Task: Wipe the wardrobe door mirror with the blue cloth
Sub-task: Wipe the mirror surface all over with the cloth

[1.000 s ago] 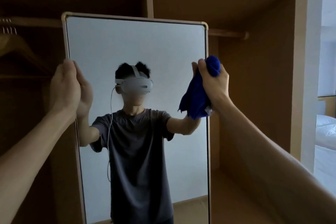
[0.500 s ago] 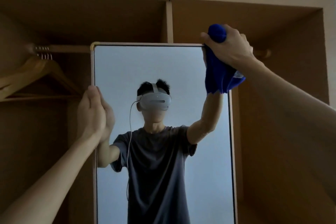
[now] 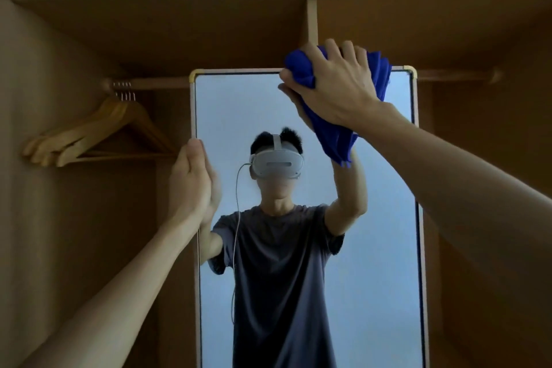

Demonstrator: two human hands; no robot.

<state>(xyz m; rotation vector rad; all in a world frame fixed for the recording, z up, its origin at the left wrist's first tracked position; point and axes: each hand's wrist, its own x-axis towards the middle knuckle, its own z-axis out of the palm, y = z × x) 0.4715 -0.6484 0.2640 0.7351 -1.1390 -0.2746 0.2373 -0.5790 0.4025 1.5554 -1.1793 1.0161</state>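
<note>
Two hands on mirror (image 3: 373, 188). Right hand (image 3: 334, 89), fingers curled round bunched blue cloth (image 3: 337, 134), at mirror's top edge. Left hand (image 3: 191, 185), fingers straight, steadies mirror's left edge. Advice: flatten cloth, wipe downward in overlapping strokes.

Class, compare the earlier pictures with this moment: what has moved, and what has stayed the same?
The right hand, gripping the blue cloth, moved from the mirror's right edge up to its top edge, then leftward along it. The left hand stays on the left edge, and the wooden hangers hang unchanged.
</note>
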